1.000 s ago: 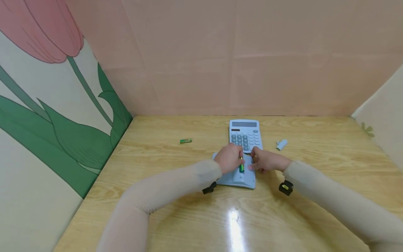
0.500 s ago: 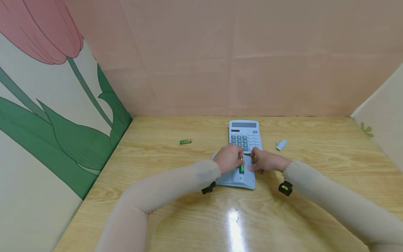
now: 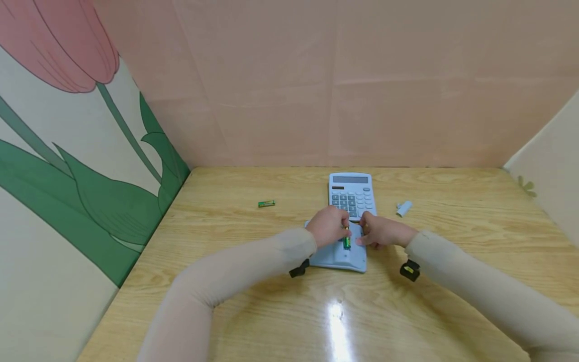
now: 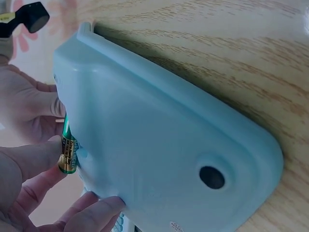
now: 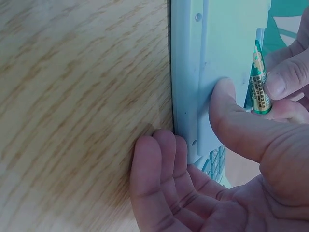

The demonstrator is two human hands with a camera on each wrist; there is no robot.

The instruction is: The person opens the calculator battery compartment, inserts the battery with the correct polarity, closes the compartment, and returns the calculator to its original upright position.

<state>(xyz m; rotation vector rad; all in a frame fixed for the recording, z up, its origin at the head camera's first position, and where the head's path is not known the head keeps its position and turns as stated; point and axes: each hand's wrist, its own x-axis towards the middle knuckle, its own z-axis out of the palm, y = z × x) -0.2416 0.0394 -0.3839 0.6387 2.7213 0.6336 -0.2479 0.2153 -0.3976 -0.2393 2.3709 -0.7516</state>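
Note:
A pale blue calculator [image 3: 336, 259] lies face down on the table. My left hand [image 3: 327, 228] pinches a green and gold battery [image 4: 69, 155] between thumb and finger. That battery stands tilted at the opening in the calculator's back, its lower end at the slot. Other left fingertips rest on the casing in the left wrist view. With my right hand [image 3: 386, 232] I hold the calculator's side: the thumb [image 5: 224, 94] presses on its back and the fingers curl at its edge. How deep the battery sits in the slot is hidden.
Just behind, a second calculator [image 3: 350, 188] lies face up, its near end partly covered by my hands. Another green battery [image 3: 266, 203] rests to the left. A small pale blue piece, seemingly a battery cover [image 3: 404, 208], lies to the right on the wooden table [image 3: 253, 311].

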